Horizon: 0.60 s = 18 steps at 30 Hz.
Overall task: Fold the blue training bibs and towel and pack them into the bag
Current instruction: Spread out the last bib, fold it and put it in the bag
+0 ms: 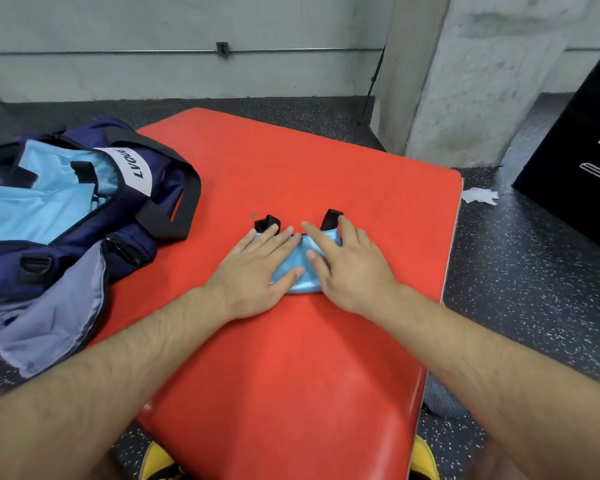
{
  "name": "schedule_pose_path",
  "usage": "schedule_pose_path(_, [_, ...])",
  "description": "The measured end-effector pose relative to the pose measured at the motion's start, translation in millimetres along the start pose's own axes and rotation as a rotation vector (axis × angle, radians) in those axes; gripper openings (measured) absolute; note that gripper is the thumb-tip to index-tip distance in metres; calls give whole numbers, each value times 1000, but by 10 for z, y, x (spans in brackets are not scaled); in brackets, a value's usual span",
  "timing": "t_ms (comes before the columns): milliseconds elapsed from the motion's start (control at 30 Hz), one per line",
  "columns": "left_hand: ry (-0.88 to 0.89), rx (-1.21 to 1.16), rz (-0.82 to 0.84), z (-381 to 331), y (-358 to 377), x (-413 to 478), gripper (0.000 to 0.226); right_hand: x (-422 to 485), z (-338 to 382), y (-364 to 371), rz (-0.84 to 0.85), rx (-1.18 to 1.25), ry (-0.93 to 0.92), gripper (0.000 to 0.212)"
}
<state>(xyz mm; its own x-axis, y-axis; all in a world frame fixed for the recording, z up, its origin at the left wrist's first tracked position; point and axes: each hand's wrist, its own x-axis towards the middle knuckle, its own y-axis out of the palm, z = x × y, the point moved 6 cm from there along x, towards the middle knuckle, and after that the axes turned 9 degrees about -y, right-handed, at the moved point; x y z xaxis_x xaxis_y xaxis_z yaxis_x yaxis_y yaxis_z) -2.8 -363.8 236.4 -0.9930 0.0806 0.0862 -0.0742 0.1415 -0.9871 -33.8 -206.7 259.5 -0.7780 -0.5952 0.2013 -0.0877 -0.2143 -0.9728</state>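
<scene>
The red padded bench stands on a dark speckled floor before a grey concrete wall and pillar. Left hand and right hand press flat, fingers straight, on the folded blue bib at bench centre. The navy bag lies open at the left edge with blue fabric inside. Its white label starts "LV", the rest unclear.

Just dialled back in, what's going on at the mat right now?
A person presses the left hand and right hand flat on a folded blue bib lying on the red mat, its black straps sticking out at the far side. The open navy bag sits to the left with other blue fabric already inside. A grey-blue cloth lies beside the bag, not yet packed.
</scene>
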Motion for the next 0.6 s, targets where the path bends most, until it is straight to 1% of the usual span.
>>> schedule_pose_path(67, [0, -1, 0, 3, 17, 13, 74, -32, -48, 171, 142, 35, 34, 55])
schedule_pose_path(100, [2, -4, -6, 4, 16, 16, 74, -48, -70, 218, 184, 60, 52, 55])
schedule_pose_path(233, [11, -26, -44, 40, -4, 34, 71, -60, -97, 249, 234, 88, 70, 55])
schedule_pose_path(433, [12, -120, 27, 65, 33, 41, 73, -20, -100, 234, 322, 148, 87, 56])
schedule_pose_path(467, [-1, -155, 22, 73, 0, 41, 71, -1, -105, 195, 312, 157, 87, 56])
schedule_pose_path(533, [-80, -202, -82, 120, -120, 29, 63, 24, -142, 75, 222, 150, 96, 54])
schedule_pose_path(600, [-239, -179, -185, 196, -235, -27, 52, 7, -191, -16, 121, 195, 138, 52])
